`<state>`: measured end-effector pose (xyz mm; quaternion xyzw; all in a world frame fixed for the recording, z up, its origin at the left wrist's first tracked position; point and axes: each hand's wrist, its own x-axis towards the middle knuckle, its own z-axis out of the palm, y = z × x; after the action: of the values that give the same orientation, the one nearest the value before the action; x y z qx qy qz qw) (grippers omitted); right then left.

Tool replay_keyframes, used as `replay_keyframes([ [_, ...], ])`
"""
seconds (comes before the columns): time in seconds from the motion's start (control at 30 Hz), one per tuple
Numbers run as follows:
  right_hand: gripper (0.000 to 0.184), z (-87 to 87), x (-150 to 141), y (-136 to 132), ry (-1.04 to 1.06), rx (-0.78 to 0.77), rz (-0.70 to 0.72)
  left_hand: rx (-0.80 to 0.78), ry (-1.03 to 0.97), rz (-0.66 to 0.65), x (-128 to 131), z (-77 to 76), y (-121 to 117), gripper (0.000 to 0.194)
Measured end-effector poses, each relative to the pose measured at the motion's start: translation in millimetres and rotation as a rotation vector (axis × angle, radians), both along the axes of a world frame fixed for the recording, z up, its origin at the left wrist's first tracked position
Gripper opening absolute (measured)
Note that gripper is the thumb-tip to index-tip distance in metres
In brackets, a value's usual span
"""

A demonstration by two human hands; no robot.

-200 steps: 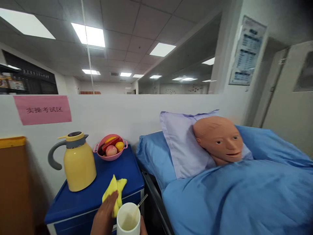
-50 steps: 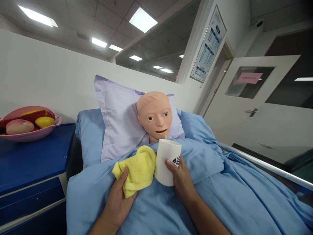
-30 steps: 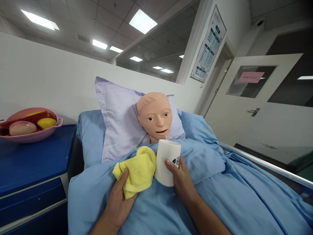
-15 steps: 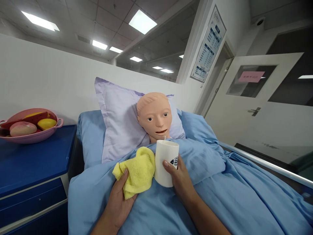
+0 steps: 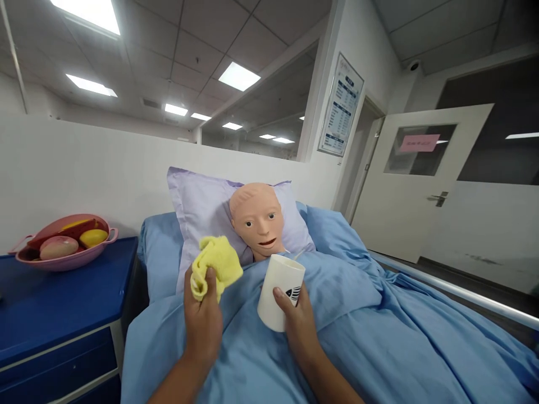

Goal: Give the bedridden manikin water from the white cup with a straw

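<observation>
My left hand [image 5: 205,320] grips a folded yellow towel [image 5: 221,261], its thumb pressed on the front of the cloth. A white mug [image 5: 278,280] with a dark printed mark is wrapped by my right hand [image 5: 301,320], and its top leans to the right. Something thin and pale, perhaps a straw, shows at the mug's rim; the inside is hidden. Just beyond both hands lies a manikin's head [image 5: 256,216], mouth parted, on a pale lilac pillow [image 5: 202,207]. Towel and mug are apart from the manikin's face.
A blue quilt [image 5: 362,342] covers the bed below my hands. To the left, a blue cabinet [image 5: 84,303] bears a pink basket [image 5: 76,261] of fruit. A metal bed rail [image 5: 463,294] runs along the right side, with a door [image 5: 415,207] beyond.
My left hand has raised the towel and turned it, moving it left away from the mug. The mug in my right hand has tilted to the right. The camera view has tipped upward.
</observation>
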<state>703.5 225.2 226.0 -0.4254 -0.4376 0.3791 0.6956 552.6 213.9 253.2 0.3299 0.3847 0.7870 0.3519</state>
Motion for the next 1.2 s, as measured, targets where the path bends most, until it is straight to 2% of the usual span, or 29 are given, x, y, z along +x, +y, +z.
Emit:
replay_keyframes([
  [0.07,0.059,0.4,2,1,0.037,-0.022,0.025,0.221,0.212,0.112,5,12.7,12,0.041],
  [0.17,0.056,2.3,3,1,0.075,-0.022,0.038,0.529,0.559,0.144,14,27.9,39,0.047],
  [0.23,0.054,2.9,3,1,0.102,-0.02,0.037,0.652,0.802,0.168,22,37.0,59,0.051],
  [0.4,0.055,-0.5,6,6,0.19,0.019,0.081,0.795,1.337,0.147,47,51.6,92,0.045],
  [0.5,0.056,-3.5,9,11,0.24,0.051,0.081,0.787,1.519,0.124,57,50.9,99,0.041],
  [0.63,0.057,-3.9,10,13,0.283,0.069,0.071,0.704,1.62,0.115,62,42.4,105,0.04],
  [0.73,0.058,-1.7,11,12,0.316,0.074,0.063,0.714,1.697,0.038,59,34.7,109,0.037],
  [0.93,0.054,0.3,10,11,0.316,0.072,0.051,0.737,1.54,-0.063,52,23.3,111,0.031],
  [1.2,0.055,-1.3,12,15,0.314,0.068,0.071,0.715,1.514,-0.109,45,10.9,114,0.032],
])
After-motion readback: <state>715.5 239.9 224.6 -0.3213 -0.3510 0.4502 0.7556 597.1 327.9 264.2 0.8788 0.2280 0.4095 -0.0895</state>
